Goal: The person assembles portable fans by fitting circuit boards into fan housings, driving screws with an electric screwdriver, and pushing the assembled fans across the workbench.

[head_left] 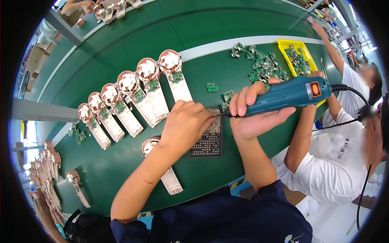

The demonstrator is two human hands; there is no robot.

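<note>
Your right hand (pixel 261 124) grips the teal screwdriver (pixel 279 97), bit (pixel 227 113) over the screw tray (pixel 207 145); left hand (pixel 187 120) bunched beside it, pinch unclear. Six fan units (pixel 128 82) carry boards (pixel 120 106); a half-hidden seventh (pixel 172 182) seemingly remains.

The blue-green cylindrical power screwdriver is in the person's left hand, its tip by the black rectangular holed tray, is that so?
Wrong hand: the head view shows the blue-green cylindrical power screwdriver in the person's right hand, its tip by the black rectangular holed tray.

screwdriver (pixel 279 98): 1 | black tray (pixel 206 154): 1 | yellow tray (pixel 284 48): 1 | row fan units (pixel 159 102): 6
</note>
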